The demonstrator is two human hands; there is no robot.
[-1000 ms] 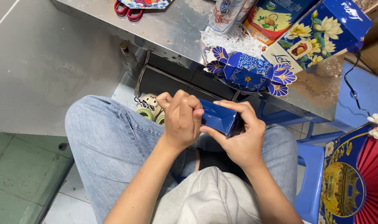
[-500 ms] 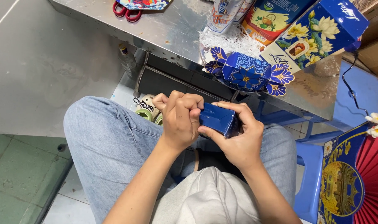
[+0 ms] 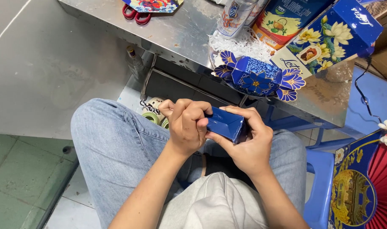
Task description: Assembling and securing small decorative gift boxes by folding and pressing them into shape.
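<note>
surface: steel table (image 3: 176, 38), dull and scuffed, its near edge running down toward the right
far edge, left: red-handled scissors (image 3: 136, 15), beside a patterned card piece (image 3: 153, 5)
middle: can (image 3: 233, 17) on white shredded paper (image 3: 240, 44)
near edge: folded blue flower-print box (image 3: 255, 78)
right end: tall blue floral box (image 3: 333, 36), carton with fruit print (image 3: 282, 21)
</note>
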